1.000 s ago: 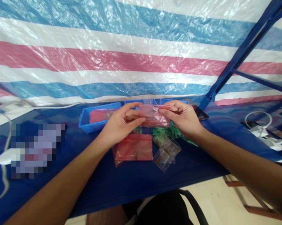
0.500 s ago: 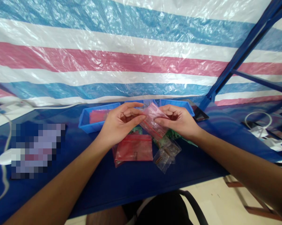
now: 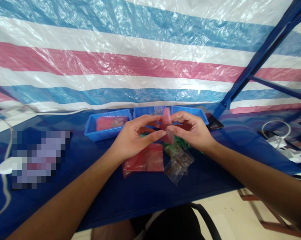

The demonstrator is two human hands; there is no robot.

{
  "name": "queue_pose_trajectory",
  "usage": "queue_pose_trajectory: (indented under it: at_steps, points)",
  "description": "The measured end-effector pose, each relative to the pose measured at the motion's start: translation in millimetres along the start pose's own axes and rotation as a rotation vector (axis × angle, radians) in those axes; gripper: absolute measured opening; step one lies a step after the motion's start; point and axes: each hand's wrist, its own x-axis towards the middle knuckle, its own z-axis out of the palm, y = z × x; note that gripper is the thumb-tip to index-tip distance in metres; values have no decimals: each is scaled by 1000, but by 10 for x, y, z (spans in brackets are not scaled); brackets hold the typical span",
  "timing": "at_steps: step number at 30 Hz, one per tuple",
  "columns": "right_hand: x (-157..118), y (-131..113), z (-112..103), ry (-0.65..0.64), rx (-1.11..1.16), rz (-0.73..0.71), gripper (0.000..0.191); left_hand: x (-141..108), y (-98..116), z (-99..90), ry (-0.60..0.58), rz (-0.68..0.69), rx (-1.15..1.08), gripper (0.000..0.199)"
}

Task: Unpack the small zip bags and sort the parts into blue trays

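Observation:
A small pink plastic bag is pinched between my two hands, turned nearly edge-on and slightly blurred. My left hand has its thumb and fingers on the bag's left side. From the right, my right hand grips it between thumb and curled fingers. Below my left hand lie red zip bags in a small pile. Clear bags with small brownish pieces lie to their right, partly over each other. Green material shows beneath my right hand.
Three blue trays stand along the back: the left tray holds pink bags, the middle tray something clear, the right tray is partly hidden. A dark flat device lies right of them. White cables and adapters are far right.
The pink bag has turned from facing me to nearly edge-on. My left hand has shifted slightly right, uncovering more of the left tray.

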Motion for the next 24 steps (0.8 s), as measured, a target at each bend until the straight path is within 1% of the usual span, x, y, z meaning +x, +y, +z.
queue_pose_trajectory:
  at_steps: [2,5,7,9,11,12,14,16,19,21,24]
  points:
    - [-39,-53,34,-66,17,18,39,0,-14,-3,-1,-3,2,48]
    - [-54,-90,50,-78,23,11,37,16,-42,-44,41,-26,28,41]
    - [-32,-72,37,-30,18,-6,35,36,-60,-69,92,-38,21,38]
    - [3,-29,14,55,17,-22,35,58,-75,-81,145,-39,-22,37]
    - [38,22,-7,122,40,-29,41,77,-86,-81,162,-39,-109,41]
    - [51,45,-14,128,60,-22,45,83,-90,-78,157,-42,-148,44]
    - [62,74,-19,86,106,12,54,86,-96,-72,137,-57,-195,49]
    - [56,84,-13,16,141,53,59,77,-104,-65,110,-85,-200,54]
    - [37,78,4,-21,159,62,50,52,-127,-54,74,-113,-176,61]
    - [28,75,14,-8,145,48,40,38,-140,-46,63,-116,-154,61]
    - [25,73,17,19,110,18,33,30,-130,-37,67,-109,-140,56]
